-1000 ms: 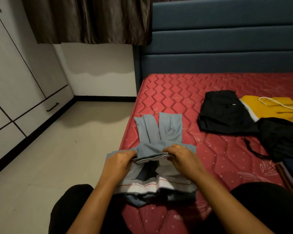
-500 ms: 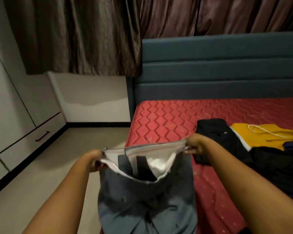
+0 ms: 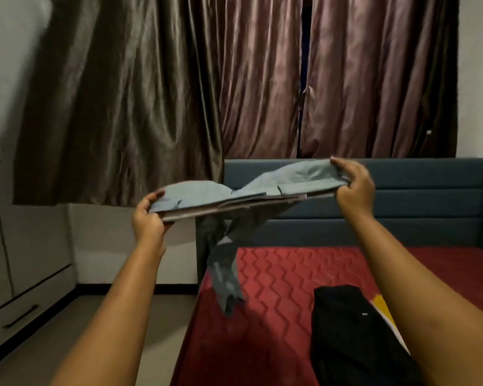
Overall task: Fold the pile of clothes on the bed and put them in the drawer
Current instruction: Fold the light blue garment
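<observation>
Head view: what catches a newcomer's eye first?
The grey-blue trousers are stretched out in mid-air at centre frame, gripped at either end by the left hand and the right hand, with the legs dangling toward the red mattress. Behind them, shiny brown curtains fill the upper frame. A black garment lies on the mattress at lower right.

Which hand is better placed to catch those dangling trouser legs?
Likely the left hand. The trousers hang their legs nearer it; the right hand grips the waistband's far end.
</observation>
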Action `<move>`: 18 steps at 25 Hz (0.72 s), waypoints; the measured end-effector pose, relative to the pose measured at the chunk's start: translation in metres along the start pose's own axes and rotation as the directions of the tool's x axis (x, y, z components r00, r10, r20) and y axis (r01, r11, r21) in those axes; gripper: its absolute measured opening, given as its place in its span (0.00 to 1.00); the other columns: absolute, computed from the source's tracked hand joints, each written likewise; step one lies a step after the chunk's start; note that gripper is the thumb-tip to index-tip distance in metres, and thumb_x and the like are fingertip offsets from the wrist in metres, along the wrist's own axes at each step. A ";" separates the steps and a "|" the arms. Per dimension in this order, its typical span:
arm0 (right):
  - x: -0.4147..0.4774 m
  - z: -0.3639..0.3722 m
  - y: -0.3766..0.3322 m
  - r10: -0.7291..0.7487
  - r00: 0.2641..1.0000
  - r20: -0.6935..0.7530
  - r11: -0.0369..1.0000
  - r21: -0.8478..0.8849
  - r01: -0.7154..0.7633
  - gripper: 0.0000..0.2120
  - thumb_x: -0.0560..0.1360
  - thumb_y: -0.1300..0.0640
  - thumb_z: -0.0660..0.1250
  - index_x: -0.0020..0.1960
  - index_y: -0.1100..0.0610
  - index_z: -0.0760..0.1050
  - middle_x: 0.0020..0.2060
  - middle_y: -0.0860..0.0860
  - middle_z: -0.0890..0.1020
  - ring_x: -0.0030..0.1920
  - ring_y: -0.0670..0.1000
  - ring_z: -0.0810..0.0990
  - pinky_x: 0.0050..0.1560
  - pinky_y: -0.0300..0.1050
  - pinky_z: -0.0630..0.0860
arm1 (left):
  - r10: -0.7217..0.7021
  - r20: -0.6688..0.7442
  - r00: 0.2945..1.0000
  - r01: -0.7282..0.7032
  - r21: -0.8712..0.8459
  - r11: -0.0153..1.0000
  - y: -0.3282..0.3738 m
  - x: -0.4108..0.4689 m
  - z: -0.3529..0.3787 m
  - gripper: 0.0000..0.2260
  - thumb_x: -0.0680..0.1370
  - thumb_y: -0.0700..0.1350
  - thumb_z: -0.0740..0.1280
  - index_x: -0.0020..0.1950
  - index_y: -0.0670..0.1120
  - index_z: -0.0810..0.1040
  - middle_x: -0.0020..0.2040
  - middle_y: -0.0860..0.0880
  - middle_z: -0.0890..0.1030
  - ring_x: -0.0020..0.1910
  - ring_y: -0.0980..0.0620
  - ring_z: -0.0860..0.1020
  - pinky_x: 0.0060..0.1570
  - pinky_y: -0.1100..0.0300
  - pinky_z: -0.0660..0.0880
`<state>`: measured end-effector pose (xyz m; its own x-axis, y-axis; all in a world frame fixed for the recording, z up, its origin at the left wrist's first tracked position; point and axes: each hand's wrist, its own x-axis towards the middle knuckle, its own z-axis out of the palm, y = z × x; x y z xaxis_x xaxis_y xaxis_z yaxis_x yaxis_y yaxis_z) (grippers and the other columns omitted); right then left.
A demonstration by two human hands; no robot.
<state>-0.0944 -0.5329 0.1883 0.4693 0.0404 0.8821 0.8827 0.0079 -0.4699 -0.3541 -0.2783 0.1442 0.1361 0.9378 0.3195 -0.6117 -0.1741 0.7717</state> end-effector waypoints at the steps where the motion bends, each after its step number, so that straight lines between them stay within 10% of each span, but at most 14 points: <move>1: -0.032 -0.008 0.018 0.027 0.996 0.086 0.995 -0.101 -0.018 0.28 0.62 0.72 0.56 0.57 0.61 0.81 0.52 0.60 0.79 0.53 0.55 0.78 0.57 0.32 0.68 | -0.044 -0.026 0.999 0.047 0.116 0.992 -0.025 -0.014 -0.024 0.15 0.80 0.35 0.56 0.47 0.47 0.80 0.55 0.42 0.80 0.43 0.47 0.79 0.34 0.58 0.77; 4: -0.157 -0.035 0.075 0.324 0.821 0.470 0.891 -0.444 -0.097 0.22 0.65 0.74 0.63 0.55 0.60 0.82 0.51 0.61 0.82 0.54 0.60 0.80 0.54 0.43 0.72 | -0.327 -0.101 0.940 0.339 0.403 0.850 -0.108 -0.083 -0.120 0.15 0.79 0.33 0.59 0.41 0.47 0.81 0.54 0.39 0.81 0.40 0.44 0.78 0.33 0.58 0.75; 7: -0.303 -0.066 0.123 0.716 0.145 0.683 0.695 -0.718 -0.049 0.16 0.72 0.69 0.64 0.55 0.57 0.82 0.56 0.59 0.82 0.57 0.57 0.80 0.48 0.36 0.74 | -0.631 -0.272 0.726 0.672 0.473 0.570 -0.168 -0.186 -0.217 0.11 0.79 0.32 0.59 0.49 0.39 0.81 0.43 0.39 0.79 0.34 0.45 0.73 0.30 0.61 0.69; 9: -0.381 -0.083 0.129 0.805 -0.139 0.576 0.578 -0.815 -0.030 0.14 0.76 0.63 0.64 0.62 0.59 0.77 0.65 0.58 0.76 0.64 0.55 0.75 0.57 0.38 0.72 | -0.731 -0.364 0.577 0.804 0.413 0.428 -0.185 -0.254 -0.261 0.09 0.79 0.31 0.58 0.49 0.34 0.78 0.39 0.38 0.78 0.32 0.44 0.73 0.26 0.61 0.71; 12: -0.440 -0.099 0.126 0.838 -0.095 0.537 0.538 -0.843 -0.009 0.23 0.80 0.54 0.60 0.74 0.58 0.64 0.73 0.56 0.65 0.71 0.54 0.67 0.67 0.41 0.65 | -0.727 -0.377 0.573 0.814 0.362 0.454 -0.186 -0.293 -0.283 0.11 0.78 0.29 0.56 0.46 0.38 0.76 0.47 0.37 0.79 0.35 0.43 0.76 0.28 0.59 0.73; 14: -0.442 -0.107 0.124 0.820 0.024 0.571 0.570 -0.821 0.045 0.21 0.80 0.52 0.58 0.71 0.53 0.68 0.71 0.58 0.68 0.68 0.55 0.70 0.65 0.42 0.67 | -0.730 -0.368 0.576 0.807 0.396 0.438 -0.180 -0.292 -0.283 0.14 0.77 0.29 0.54 0.50 0.41 0.76 0.45 0.40 0.79 0.36 0.44 0.75 0.30 0.60 0.71; 18: -0.436 -0.110 0.118 0.852 0.041 0.522 0.518 -0.852 0.079 0.18 0.77 0.52 0.62 0.66 0.52 0.69 0.64 0.59 0.74 0.63 0.57 0.74 0.61 0.43 0.71 | -0.790 -0.328 0.518 0.828 0.425 0.367 -0.167 -0.288 -0.286 0.14 0.78 0.31 0.54 0.53 0.45 0.75 0.43 0.42 0.78 0.38 0.46 0.74 0.35 0.58 0.70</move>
<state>-0.1922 -0.6595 -0.2481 0.7576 0.5299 -0.3811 0.5164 -0.8437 -0.1467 -0.5141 -0.4334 -0.2344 0.2983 0.7220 -0.6243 0.2192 0.5848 0.7810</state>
